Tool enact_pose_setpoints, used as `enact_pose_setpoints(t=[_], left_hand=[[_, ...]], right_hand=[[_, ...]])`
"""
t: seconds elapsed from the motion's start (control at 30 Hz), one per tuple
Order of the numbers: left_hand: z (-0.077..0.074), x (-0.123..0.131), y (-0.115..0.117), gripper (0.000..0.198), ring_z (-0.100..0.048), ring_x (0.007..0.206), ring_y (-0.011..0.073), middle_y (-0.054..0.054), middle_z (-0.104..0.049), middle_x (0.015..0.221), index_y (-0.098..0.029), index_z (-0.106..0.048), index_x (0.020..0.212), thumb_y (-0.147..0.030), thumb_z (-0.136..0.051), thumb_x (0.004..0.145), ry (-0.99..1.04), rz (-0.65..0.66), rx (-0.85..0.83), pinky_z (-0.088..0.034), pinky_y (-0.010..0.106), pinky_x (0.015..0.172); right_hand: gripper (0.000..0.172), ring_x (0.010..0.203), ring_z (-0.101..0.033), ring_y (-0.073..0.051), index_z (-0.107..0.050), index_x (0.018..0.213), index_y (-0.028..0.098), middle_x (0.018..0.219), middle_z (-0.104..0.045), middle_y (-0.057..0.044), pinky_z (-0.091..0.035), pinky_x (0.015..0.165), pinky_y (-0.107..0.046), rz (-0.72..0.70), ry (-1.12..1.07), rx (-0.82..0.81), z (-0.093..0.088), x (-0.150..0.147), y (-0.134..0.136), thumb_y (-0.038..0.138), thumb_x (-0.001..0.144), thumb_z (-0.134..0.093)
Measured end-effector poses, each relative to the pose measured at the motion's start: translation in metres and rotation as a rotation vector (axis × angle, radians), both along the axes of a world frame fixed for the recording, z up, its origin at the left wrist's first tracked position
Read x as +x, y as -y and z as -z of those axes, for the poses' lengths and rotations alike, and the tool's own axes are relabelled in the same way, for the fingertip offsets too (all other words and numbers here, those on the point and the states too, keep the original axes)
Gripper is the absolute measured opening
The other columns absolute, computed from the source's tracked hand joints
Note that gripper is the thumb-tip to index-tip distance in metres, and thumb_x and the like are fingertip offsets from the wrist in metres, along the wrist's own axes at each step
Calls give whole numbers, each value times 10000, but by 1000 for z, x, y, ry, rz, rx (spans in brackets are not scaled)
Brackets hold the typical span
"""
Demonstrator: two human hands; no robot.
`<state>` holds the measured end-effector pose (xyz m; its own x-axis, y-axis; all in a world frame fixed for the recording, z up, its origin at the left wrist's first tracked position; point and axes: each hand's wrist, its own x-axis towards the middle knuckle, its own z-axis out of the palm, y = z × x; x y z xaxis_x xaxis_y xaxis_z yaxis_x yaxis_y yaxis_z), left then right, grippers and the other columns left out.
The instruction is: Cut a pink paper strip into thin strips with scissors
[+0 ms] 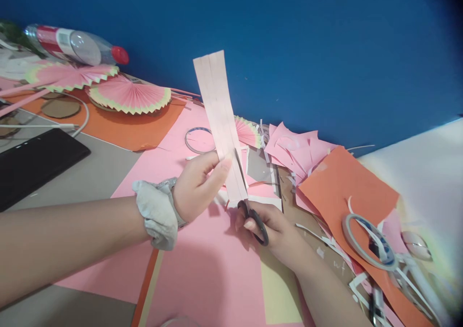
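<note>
Pale pink and creased, a long paper strip (217, 100) slants upright above pink sheets (195, 279), pinched in the left hand (200, 184). The right hand (273, 225) grips black-handled scissors (247, 208) along its edge. Beyond lie pleated fans (133, 94) and a clear, red-capped plastic bottle (85, 47).
</note>
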<state>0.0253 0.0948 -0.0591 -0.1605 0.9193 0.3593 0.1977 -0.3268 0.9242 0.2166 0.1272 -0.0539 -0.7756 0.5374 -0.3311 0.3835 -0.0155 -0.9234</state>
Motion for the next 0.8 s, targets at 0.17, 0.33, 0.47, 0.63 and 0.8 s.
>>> enact_pose_setpoints(t=[0.17,0.33,0.47,0.63,0.8], left_hand=[[0,1,0,339,-371,577,102,-23,-353,610,-182,-355,640,-338,-350,941,7,6,4,-347,246,551],[0,1,0,337,-336,559,92,-32,-328,604,-179,-358,642,-328,-352,944,14,15,15,-329,241,539],[0,1,0,335,-352,554,86,-32,-354,602,-173,-381,645,-317,-355,946,16,36,21,-337,232,532],[-2,1,0,368,-393,500,78,-22,-458,567,-165,-438,621,-309,-356,949,31,158,10,-336,216,474],[-2,2,-1,398,-429,452,75,-18,-524,514,-162,-523,628,-327,-360,950,70,245,14,-345,210,445]], right_hand=[[405,505,-443,-119,-531,743,168,560,-545,11,-334,531,-250,-4,7,-14,-1,-1,0,554,862,-500],[395,511,-450,-119,-534,745,166,565,-551,11,-343,538,-248,2,9,-9,0,0,1,542,863,-508],[390,526,-480,-128,-544,778,165,576,-546,10,-353,535,-250,7,-25,-51,2,0,1,550,840,-538],[441,524,-493,-132,-513,730,170,568,-527,13,-346,525,-248,7,-41,-46,0,-1,0,603,813,-533],[434,521,-497,-136,-544,781,161,563,-526,11,-344,522,-251,26,-57,-45,3,-1,1,593,822,-528]])
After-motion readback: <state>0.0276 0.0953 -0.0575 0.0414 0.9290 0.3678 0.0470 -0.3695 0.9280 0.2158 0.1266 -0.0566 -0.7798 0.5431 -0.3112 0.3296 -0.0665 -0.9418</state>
